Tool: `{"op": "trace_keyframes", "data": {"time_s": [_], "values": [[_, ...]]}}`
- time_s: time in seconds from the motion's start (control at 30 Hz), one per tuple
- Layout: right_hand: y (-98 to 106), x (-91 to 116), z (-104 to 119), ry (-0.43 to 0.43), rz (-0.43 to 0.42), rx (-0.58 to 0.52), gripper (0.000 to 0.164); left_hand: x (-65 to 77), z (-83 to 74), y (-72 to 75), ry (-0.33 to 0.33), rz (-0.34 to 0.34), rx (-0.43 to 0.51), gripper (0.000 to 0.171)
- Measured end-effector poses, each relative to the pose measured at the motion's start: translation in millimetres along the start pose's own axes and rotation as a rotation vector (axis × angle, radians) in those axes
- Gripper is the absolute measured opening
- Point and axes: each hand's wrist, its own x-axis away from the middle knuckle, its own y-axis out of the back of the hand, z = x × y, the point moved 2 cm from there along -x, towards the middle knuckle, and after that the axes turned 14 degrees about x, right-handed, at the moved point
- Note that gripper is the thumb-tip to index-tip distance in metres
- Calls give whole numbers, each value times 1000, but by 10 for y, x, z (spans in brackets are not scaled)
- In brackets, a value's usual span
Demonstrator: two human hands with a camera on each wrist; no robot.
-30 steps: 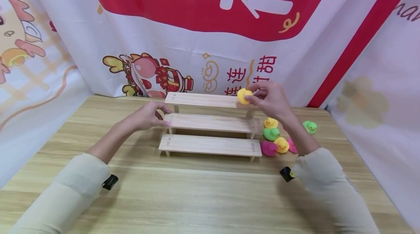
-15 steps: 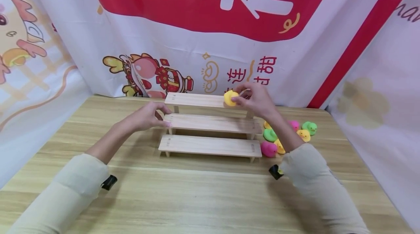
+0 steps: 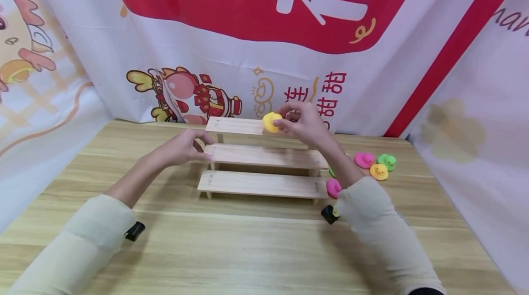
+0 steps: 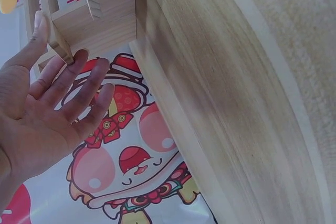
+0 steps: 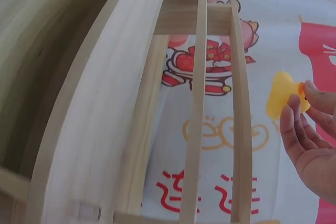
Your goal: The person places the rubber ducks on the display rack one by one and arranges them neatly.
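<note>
A three-step wooden display stand (image 3: 260, 184) stands on the table. My left hand (image 3: 186, 148) holds the left end of its middle step; in the left wrist view, the thumb of that hand (image 4: 47, 114) lies on one side of the plank and the fingers on the other. My right hand (image 3: 306, 122) pinches a yellow rubber duck (image 3: 271, 122) just above the top step, around its middle. The right wrist view shows this duck (image 5: 283, 95) between the thumb and fingertips, apart from the stand.
Right of the stand sit more rubber ducks: a pink one (image 3: 364, 160), a green one (image 3: 386, 162), a yellow one (image 3: 379, 172) and another pink one (image 3: 333, 188). My right forearm partly hides others. A printed cloth (image 3: 231, 74) hangs behind the table (image 3: 231, 244).
My right hand has moved left along the top step with the yellow duck, from its right end to near its middle. The left hand stays at the stand.
</note>
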Motion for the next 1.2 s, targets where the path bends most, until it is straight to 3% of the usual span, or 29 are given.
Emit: {"op": "trace_keyframes", "data": {"time_s": [0.53,0.87,1.2], "values": [[-289,-164,204,-20,65,-16,25,-15,24,3,9,3,-10,44],[-416,-269,366,40,76,32,25,11,44,20,7,-21,-10,44],[-523,-348,471,82,74,112,24,10,74,16,-18,-2,-47,45]]}}
